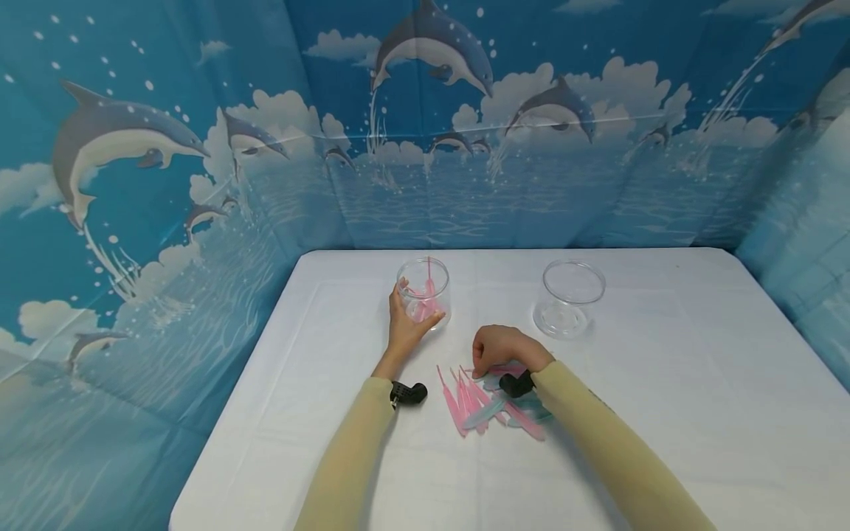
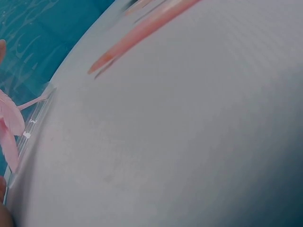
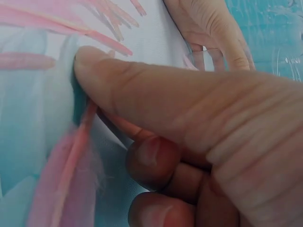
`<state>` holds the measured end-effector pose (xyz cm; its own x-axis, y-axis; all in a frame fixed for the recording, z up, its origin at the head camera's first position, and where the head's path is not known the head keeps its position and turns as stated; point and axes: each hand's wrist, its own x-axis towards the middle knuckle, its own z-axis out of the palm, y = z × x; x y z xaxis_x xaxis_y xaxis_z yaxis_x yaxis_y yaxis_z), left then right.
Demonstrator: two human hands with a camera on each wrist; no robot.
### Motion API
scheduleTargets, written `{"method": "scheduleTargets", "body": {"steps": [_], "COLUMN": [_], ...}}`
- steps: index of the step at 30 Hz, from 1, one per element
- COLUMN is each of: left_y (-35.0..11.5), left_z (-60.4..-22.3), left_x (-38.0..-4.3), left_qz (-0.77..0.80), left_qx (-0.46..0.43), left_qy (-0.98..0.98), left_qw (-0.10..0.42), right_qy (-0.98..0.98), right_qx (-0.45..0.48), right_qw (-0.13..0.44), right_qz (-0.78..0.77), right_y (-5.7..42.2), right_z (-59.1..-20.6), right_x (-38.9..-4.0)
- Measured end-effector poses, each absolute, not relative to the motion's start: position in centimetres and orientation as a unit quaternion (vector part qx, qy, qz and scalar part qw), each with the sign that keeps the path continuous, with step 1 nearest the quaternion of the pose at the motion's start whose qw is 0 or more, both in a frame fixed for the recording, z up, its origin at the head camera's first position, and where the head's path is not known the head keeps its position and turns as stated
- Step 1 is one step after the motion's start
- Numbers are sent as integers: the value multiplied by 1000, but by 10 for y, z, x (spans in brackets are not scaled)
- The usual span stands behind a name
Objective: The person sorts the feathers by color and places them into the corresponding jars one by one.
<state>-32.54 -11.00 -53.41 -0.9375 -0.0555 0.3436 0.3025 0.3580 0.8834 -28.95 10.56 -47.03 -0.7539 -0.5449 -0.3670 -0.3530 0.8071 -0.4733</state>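
My left hand (image 1: pixel 406 328) holds a clear round jar (image 1: pixel 443 295) by its side, fingers and thumb curved round the wall. Pink feathers (image 1: pixel 425 304) stand inside it, one quill poking above the rim; the left wrist view catches feathers (image 2: pixel 10 116) through the clear wall. Over the feather pile, my right hand (image 1: pixel 501 348) pinches the quill of a pink feather (image 3: pixel 66 179) between thumb and forefinger, the other fingers curled in. Loose pink feathers (image 1: pixel 458 413) and pale blue-green feathers (image 1: pixel 485 414) lie overlapped under and in front of that wrist, which partly hides them.
A second clear jar (image 1: pixel 561 321) stands on the white table (image 1: pixel 664 398), back and to the right of the right hand. Behind the table hangs a blue dolphin-print curtain (image 1: pixel 425 199). Each wrist wears a black device (image 1: pixel 408 394).
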Motion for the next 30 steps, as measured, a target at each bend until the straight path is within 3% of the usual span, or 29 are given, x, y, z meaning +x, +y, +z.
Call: {"method": "scheduleTargets", "body": {"steps": [15,23,30], "left_y": [-110,-111,-111], "left_z": [-537,-536,-535], "left_x": [-324,-325,-326], "left_qz": [-563,-564,-563], "left_qx": [-86,-92,-96], "left_qy": [-805,-802,-803], "left_qw": [165,172,173], "right_qy": [901,904,904], "right_qx": [-288,-301,-290], "right_qw": [257,196,103], "right_qz": [-197,-233,-298], "right_y": [112,121,121], "right_z": [-472,-448,-425], "right_x": [-293,-296,-298]}}
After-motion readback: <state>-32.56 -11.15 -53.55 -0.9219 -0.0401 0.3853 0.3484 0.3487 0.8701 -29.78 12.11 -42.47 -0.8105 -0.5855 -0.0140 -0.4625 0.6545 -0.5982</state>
